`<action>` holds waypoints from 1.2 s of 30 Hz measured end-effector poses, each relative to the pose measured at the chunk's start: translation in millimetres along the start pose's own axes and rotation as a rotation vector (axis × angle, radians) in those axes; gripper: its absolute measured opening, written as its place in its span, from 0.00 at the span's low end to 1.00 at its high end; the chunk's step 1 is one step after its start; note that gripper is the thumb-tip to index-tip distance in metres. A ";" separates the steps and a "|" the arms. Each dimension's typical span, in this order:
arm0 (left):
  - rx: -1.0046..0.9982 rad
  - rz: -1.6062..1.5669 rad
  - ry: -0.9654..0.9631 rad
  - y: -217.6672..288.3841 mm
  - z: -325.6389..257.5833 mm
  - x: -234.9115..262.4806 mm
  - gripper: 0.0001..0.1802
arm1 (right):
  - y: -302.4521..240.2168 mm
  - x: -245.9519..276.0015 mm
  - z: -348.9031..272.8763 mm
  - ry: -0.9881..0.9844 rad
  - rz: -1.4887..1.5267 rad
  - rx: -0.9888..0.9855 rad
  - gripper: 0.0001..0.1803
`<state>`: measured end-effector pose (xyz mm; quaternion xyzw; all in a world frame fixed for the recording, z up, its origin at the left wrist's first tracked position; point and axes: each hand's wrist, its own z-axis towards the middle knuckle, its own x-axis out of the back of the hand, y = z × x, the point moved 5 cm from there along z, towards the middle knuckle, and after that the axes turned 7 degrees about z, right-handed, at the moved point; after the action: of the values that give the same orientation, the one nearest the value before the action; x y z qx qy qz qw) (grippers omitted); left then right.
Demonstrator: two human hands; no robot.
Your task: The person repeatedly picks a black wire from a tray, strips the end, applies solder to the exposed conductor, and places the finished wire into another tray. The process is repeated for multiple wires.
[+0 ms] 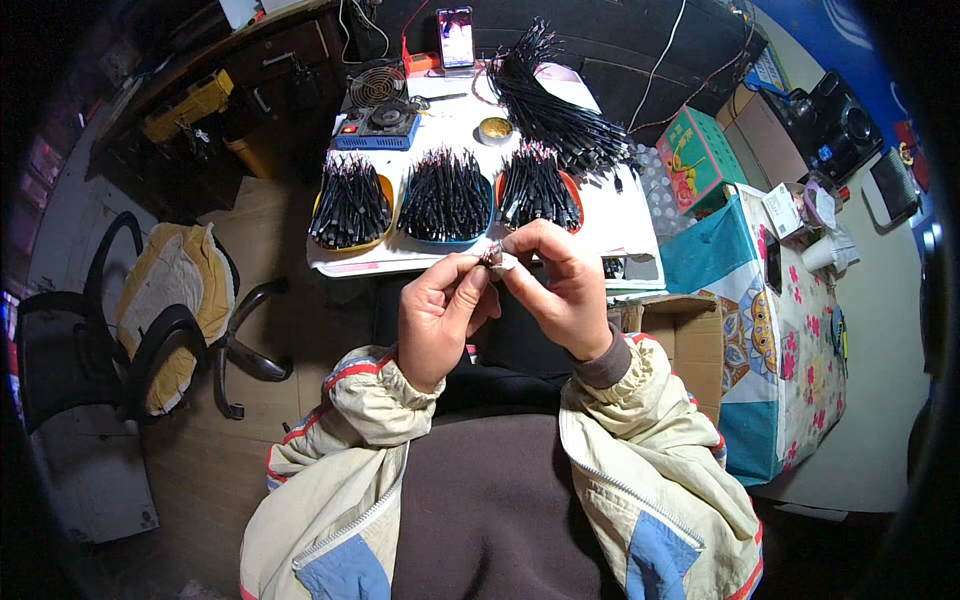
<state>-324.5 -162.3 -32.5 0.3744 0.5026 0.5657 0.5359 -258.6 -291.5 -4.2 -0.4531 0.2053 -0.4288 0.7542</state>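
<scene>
My left hand [440, 318] and my right hand [562, 282] meet in front of the table edge, fingertips almost touching. Between them they pinch a small dark and whitish piece [493, 258] with what look like thin wire ends. Its kind is too small to make out, and the fingers cover most of it. Just beyond the hands stand three bins packed with short black cables: a yellow bin [386, 188], a blue bin [444, 240] and an orange-red bin [575, 190]. Pinkish wire tips stick up from the cables.
A big bundle of long black cables [560, 115] lies at the back right of the white table [630, 220]. Behind the bins are a round tin [495, 130], a blue soldering device [378, 132] and a propped phone [455, 38]. An office chair [170, 320] stands left; a cardboard box [695, 345] right.
</scene>
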 end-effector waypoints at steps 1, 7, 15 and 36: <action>0.028 -0.070 -0.005 -1.3 -0.2 -0.2 0.09 | 1.8 -0.8 0.1 -0.002 0.018 -0.003 0.04; 0.120 -0.296 0.001 -6.3 -0.4 -3.5 0.09 | 36.9 -23.3 -12.5 0.105 1.128 -0.455 0.06; 0.212 -0.389 -0.111 -7.9 -0.8 -0.6 0.10 | 34.5 -18.8 -8.3 -0.003 1.085 -0.480 0.13; 0.301 -0.319 -0.259 -21.6 -4.9 -2.1 0.13 | 54.3 -22.5 -18.8 -0.174 1.203 -0.627 0.12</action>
<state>-324.0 -166.9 -54.2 0.4354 0.5608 0.3401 0.6166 -259.0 -270.2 -62.1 -0.4899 0.4745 0.1824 0.7083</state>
